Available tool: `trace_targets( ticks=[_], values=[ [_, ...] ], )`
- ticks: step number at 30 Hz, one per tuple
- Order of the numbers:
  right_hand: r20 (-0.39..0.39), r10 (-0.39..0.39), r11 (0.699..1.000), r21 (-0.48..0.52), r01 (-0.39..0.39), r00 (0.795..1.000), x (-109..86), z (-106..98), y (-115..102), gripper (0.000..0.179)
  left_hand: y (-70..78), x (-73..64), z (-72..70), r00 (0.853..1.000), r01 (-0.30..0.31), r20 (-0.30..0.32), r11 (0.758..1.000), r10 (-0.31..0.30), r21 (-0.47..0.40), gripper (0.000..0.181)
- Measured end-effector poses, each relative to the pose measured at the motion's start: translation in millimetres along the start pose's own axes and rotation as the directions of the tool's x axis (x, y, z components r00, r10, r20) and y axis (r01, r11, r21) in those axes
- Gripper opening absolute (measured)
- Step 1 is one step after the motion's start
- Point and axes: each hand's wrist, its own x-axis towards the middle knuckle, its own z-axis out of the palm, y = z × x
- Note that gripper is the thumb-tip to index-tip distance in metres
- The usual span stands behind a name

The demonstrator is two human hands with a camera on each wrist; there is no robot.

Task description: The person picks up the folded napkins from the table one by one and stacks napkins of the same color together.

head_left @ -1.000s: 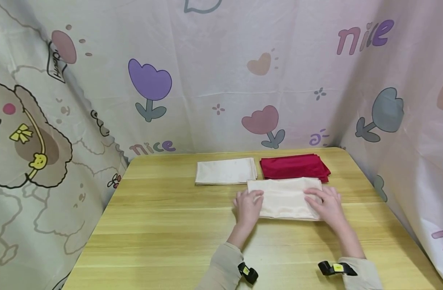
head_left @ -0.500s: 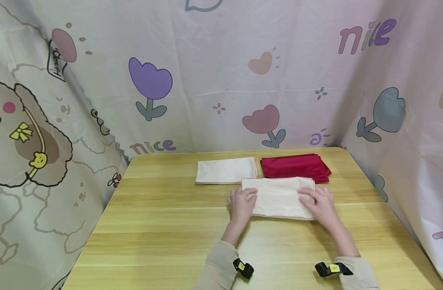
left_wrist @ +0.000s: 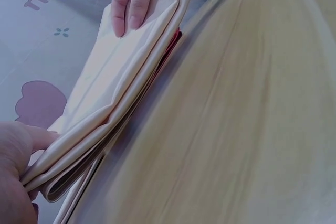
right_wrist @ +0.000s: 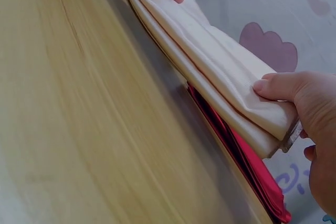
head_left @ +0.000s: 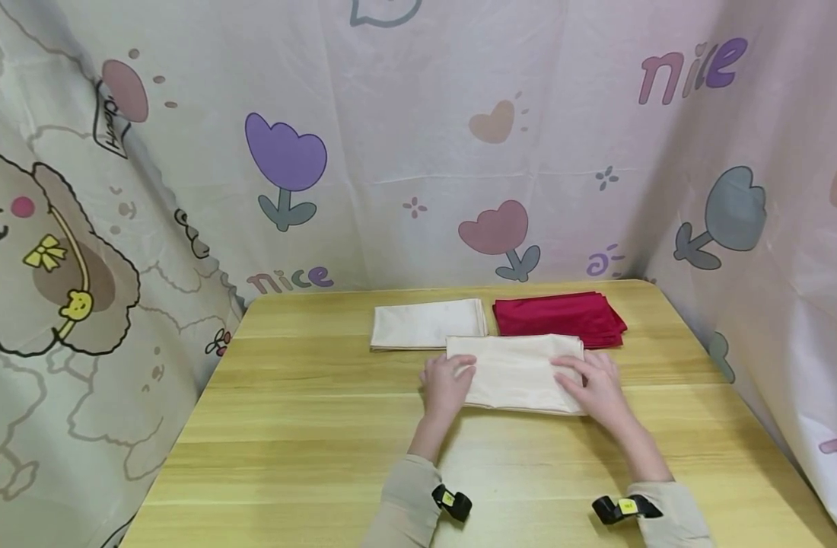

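Note:
Both hands hold a folded cream satin-like cloth [head_left: 514,373] in front of the person, in several layers. My left hand [head_left: 444,387] grips its left end, with the thumb and fingertips on top and the other fingers at the side. The right end is pinched by my right hand [head_left: 599,387], its thumb on the upper face in the right wrist view. Both wrist views show the cloth's folded edge standing off the wooden table. Behind it lie a folded white cloth [head_left: 425,323] on the left and a folded red cloth [head_left: 555,314] on the right, both partly covered by the cream one.
The wooden table [head_left: 309,441] reaches forward to a printed curtain [head_left: 391,152] that hangs behind its far edge. More curtain hangs along the left and right sides. Each sleeve carries a black strapped wrist camera [head_left: 453,502].
Both hands have moved left together, carrying the cream cloth with them, and more of the red cloth's right side shows. The white and red cloths stay where they were.

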Motion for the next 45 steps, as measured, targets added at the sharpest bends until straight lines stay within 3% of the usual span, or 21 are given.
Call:
trace_targets(
  ticks=[13, 26, 38, 45],
  values=[
    [0.088, 0.024, 1.0, -0.022, -0.022, 0.996, 7.1, 5, -13, 0.03, -10.9, 8.7, -13.3, 1.0, 0.01, 0.028, 1.0, -0.01, -0.025, 0.014],
    [0.083, -0.015, 1.0, -0.004, 0.016, 0.996, 13.9, 17, -19, 0.031, -27.9, 17.2, -19.7, 1.0, 0.009, 0.022, 0.993, -0.006, -0.12, 0.016],
    [0.11, -0.006, 1.0, 0.017, 0.005, 0.994, 17.5, 26, -21, 0.031, -34.4, 21.8, -29.6, 1.0, -0.022, 0.001, 0.991, 0.022, -0.136, 0.017],
    [0.12, -0.006, 1.0, 0.024, 0.003, 0.993, 21.8, 34, -22, 0.031, -36.3, 23.8, -38.7, 1.0, 0.006, 0.001, 0.993, -0.006, -0.114, 0.017]
  ],
)
